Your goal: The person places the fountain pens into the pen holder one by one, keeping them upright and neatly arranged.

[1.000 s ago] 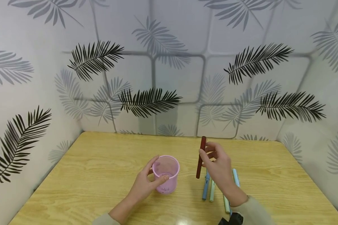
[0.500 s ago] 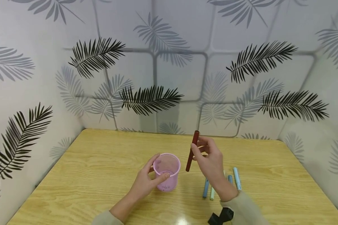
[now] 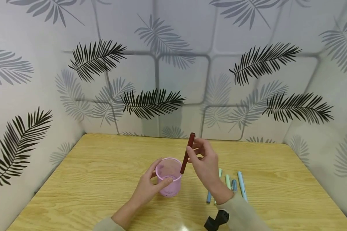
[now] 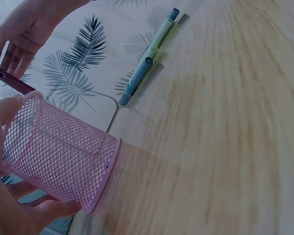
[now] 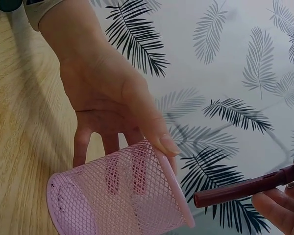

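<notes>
A pink mesh pen holder (image 3: 170, 189) stands upright on the table. My left hand (image 3: 147, 187) grips it from the left, with the thumb near its front rim and fingers round the far side. My right hand (image 3: 205, 165) pinches a dark red pen (image 3: 188, 154) between thumb and fingers. The pen tilts, its lower end by the holder's right rim. In the right wrist view, that end of the pen (image 5: 235, 193) hangs just outside the mouth of the mesh holder (image 5: 117, 191). The left wrist view has the left fingers (image 4: 54, 210) along the mesh.
Several pens lie right of the holder, partly behind the right forearm: a light blue pen (image 3: 242, 185), a dark blue pen (image 3: 234, 185), a green pen (image 3: 227, 181) and another blue one (image 3: 209, 197). Leaf-patterned wall covering (image 3: 179, 80) backs the wooden table (image 3: 104, 173).
My right hand has carried the dark red pen leftward, from above the loose pens to the holder's rim. My left hand keeps its grip on the holder, which stays in place.
</notes>
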`<state>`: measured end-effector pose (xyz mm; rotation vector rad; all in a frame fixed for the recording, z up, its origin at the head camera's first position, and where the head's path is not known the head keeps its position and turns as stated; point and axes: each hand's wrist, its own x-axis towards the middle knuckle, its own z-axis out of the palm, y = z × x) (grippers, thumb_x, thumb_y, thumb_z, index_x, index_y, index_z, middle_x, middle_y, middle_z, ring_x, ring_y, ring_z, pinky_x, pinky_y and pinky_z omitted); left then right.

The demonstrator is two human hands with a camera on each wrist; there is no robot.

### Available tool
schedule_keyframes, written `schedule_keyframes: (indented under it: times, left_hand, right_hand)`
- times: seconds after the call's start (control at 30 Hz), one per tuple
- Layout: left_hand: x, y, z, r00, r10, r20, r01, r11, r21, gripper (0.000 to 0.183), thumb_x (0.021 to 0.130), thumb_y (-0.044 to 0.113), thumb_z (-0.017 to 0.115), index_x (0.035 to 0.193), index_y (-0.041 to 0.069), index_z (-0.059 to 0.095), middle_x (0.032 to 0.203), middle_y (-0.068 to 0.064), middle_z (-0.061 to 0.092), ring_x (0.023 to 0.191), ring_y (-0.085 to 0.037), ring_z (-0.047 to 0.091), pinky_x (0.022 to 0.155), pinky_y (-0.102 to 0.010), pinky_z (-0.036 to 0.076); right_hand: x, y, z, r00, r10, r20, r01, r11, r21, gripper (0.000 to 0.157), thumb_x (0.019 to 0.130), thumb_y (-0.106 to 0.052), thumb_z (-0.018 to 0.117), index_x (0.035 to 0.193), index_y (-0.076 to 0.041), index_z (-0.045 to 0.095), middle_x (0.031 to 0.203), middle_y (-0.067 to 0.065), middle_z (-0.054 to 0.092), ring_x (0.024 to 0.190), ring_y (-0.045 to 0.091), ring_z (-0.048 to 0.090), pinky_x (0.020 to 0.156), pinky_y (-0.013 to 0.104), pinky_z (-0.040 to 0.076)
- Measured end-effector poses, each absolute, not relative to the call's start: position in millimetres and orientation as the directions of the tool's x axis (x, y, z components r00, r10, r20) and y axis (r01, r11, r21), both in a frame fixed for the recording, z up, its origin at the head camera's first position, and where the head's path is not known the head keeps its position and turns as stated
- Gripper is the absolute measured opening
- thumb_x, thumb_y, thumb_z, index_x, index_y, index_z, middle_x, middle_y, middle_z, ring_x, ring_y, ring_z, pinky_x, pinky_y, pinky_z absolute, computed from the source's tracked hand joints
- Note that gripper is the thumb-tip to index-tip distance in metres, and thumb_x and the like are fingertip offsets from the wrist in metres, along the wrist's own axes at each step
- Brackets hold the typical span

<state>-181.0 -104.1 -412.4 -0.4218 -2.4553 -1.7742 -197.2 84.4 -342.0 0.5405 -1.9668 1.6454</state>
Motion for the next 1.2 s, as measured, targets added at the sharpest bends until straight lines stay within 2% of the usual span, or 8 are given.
schedule_keyframes:
  times: [0.2,0.43,0.67,0.83,1.2]
  left_hand:
    - [-181.5,-103.3,-413.7,-0.956,0.173,0.237,0.278,0.276,0.92,0.071,0.083,0.02,0.071,0.143,0.011,0.034,0.136,-0.023,0.043,0.113,-0.047,0.047,0.081,-0.052,0.047]
    - [-182.5,-102.4,-415.3,-0.957,0.178,0.231,0.274,0.274,0.922,0.071,0.083,0.02,0.071,0.143,0.011,0.034,0.136,-0.023,0.042,0.114,-0.047,0.046,0.08,-0.048,0.048]
    - [-182.4,-102.5,-415.5,-0.962,0.167,0.214,0.254,0.272,0.928,0.072,0.083,0.022,0.071,0.144,0.011,0.033,0.138,-0.021,0.041,0.115,-0.046,0.045,0.079,-0.047,0.049]
    - [-181.7,-102.1,-414.7,-0.962,0.166,0.216,0.255,0.272,0.928,0.072,0.083,0.021,0.071,0.143,0.012,0.033,0.137,-0.021,0.041,0.115,-0.046,0.046,0.078,-0.046,0.049]
    - [-181.5,-101.7,-416.3,-0.957,0.16,0.242,0.278,0.276,0.92,0.071,0.082,0.019,0.071,0.143,0.009,0.034,0.133,-0.02,0.047,0.112,-0.046,0.047,0.08,-0.049,0.048]
  right_hand:
    - [-196.0,80.4,-347.0,-0.772,-0.007,0.635,-0.625,0.191,-0.757,0.025,0.087,0.006,0.06,0.11,0.008,0.053,0.087,0.02,0.057,0.069,0.038,0.059,0.054,0.037,0.054]
    - [-195.1,83.1,-358.8,-0.811,-0.031,0.584,-0.572,0.249,-0.781,0.026,0.086,0.004,0.061,0.111,0.007,0.052,0.089,0.019,0.059,0.07,0.035,0.061,0.054,0.031,0.053]
    - [-211.6,89.1,-393.6,-0.814,-0.062,0.578,-0.559,0.353,-0.75,0.025,0.087,-0.009,0.066,0.11,-0.007,0.058,0.09,0.006,0.063,0.071,0.02,0.061,0.057,0.03,0.052]
    - [-213.0,91.1,-403.2,-0.815,-0.092,0.572,-0.562,0.368,-0.741,0.024,0.088,-0.017,0.065,0.11,-0.014,0.058,0.088,-0.001,0.063,0.071,0.014,0.06,0.059,0.029,0.052]
    - [-208.9,93.2,-407.4,-0.822,-0.112,0.559,-0.549,0.421,-0.722,0.023,0.089,-0.012,0.064,0.11,-0.012,0.056,0.085,-0.001,0.061,0.071,0.013,0.059,0.057,0.027,0.05]
